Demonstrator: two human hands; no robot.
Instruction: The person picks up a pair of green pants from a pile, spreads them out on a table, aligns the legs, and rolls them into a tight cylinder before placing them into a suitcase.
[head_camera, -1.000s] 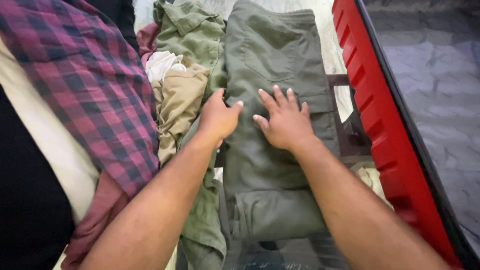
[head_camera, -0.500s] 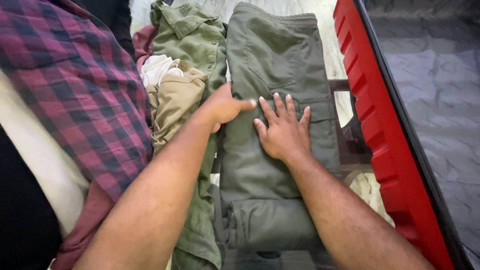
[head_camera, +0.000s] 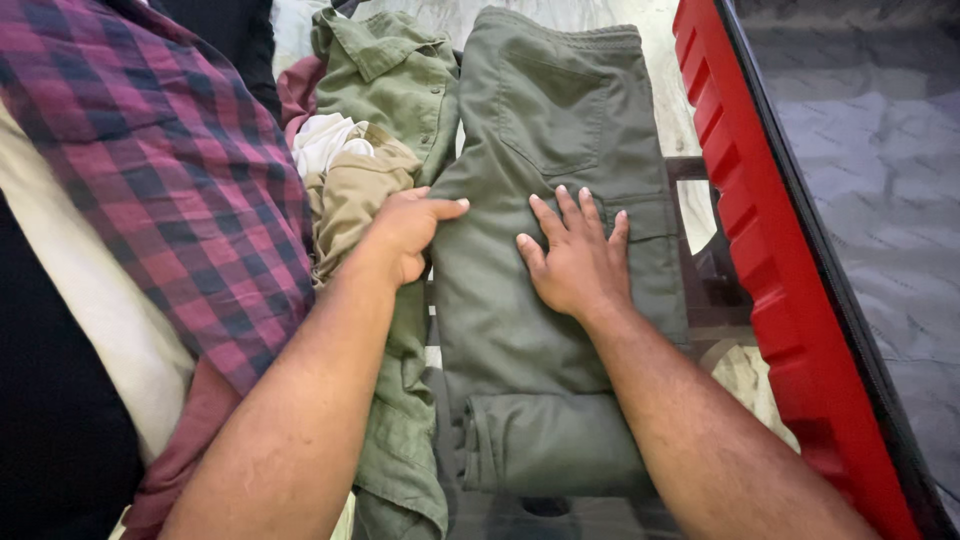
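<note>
the folded olive-green trousers (head_camera: 545, 250) are lying lengthwise in the middle of the view, waistband at the far end and a folded-over cuff at the near end. the right hand (head_camera: 575, 255) is lying flat on them, palm down with fingers spread, gripping nothing. the left hand (head_camera: 405, 228) is sitting at the trousers' left edge, fingers loosely curled with the thumb stretched onto the cloth; whether it is pinching the fabric cannot be told. just left of it, a tan garment (head_camera: 355, 200) and a white cloth (head_camera: 325, 140) are lying bunched, with an olive-green shirt (head_camera: 395, 75) beside them. a purple plaid shirt (head_camera: 160, 170) is covering the left side. a pale marbled surface (head_camera: 670, 100) is showing beyond the trousers. along the right, the red ribbed rim (head_camera: 770, 260) of an open suitcase is running diagonally, its grey quilted lining (head_camera: 880, 180) filling the corner.
</note>
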